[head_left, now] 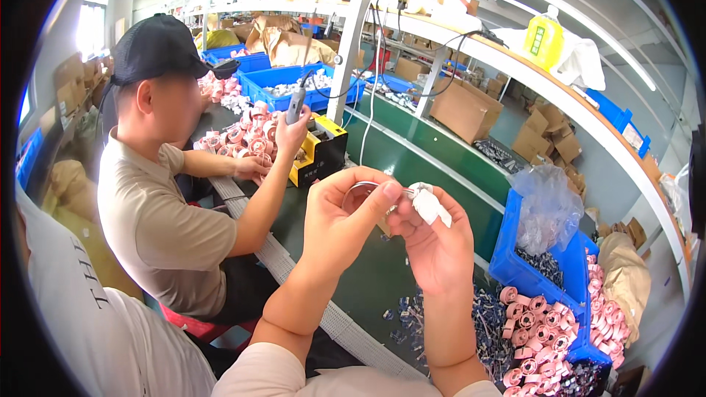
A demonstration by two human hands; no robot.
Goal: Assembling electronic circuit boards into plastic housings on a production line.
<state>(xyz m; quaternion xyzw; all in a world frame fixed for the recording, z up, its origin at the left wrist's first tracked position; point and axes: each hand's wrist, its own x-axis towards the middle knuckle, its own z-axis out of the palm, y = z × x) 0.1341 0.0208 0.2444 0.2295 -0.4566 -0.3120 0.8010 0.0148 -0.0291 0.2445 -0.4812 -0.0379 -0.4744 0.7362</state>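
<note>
My left hand (340, 217) is raised in the middle of the view, its thumb and fingers pinching a thin round piece with a shiny metal-looking rim (356, 192). The fingers hide most of that piece. Close beside it, my right hand (441, 250) is closed on a crumpled white scrap (430, 206) that looks like cloth or tissue. The fingertips of both hands nearly meet between the two things. Below them lies the dark green work surface (368, 272).
Pink ring-shaped parts (540, 331) and small dark blue parts (482, 316) lie by my right forearm, beside a blue bin (507, 257). At left a co-worker (158, 206) holds a grey handheld tool (296, 103) near more pink parts (235, 136) and a yellow-black machine (323, 151).
</note>
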